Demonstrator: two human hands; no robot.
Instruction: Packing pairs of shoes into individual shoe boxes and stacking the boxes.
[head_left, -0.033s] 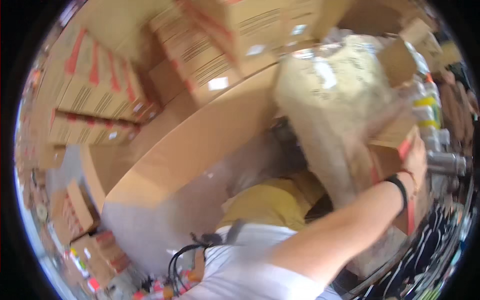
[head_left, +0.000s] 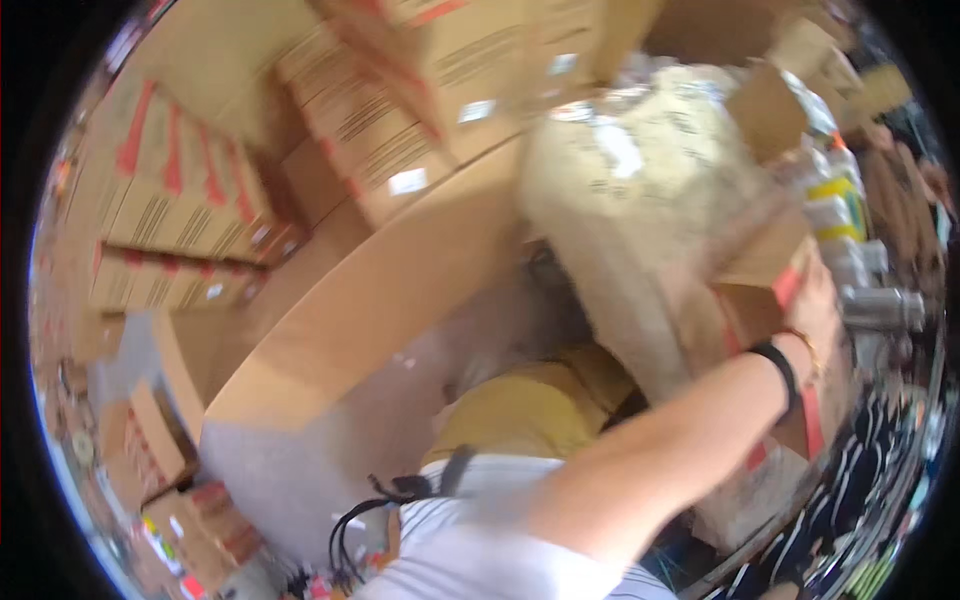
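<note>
My right hand (head_left: 816, 312) grips the right edge of a brown cardboard box (head_left: 762, 262) with red trim. A black band and a thin bracelet circle that wrist. The box rests by a large, pale, wrapped sack (head_left: 640, 180) with dark print, its outline blurred. My right forearm reaches across from the lower middle, hiding part of the box's near side. My left hand is out of sight.
Stacked cartons (head_left: 190, 215) with red stripes fill the left and back. A long cardboard panel (head_left: 380, 295) curves across the floor. At the right stand clear jars (head_left: 840, 220) with yellow labels and a metal canister (head_left: 885, 308). Small open boxes (head_left: 150, 440) lie lower left.
The whole view has shifted slightly, so things sit a little further left. My right hand stays on the cardboard box.
</note>
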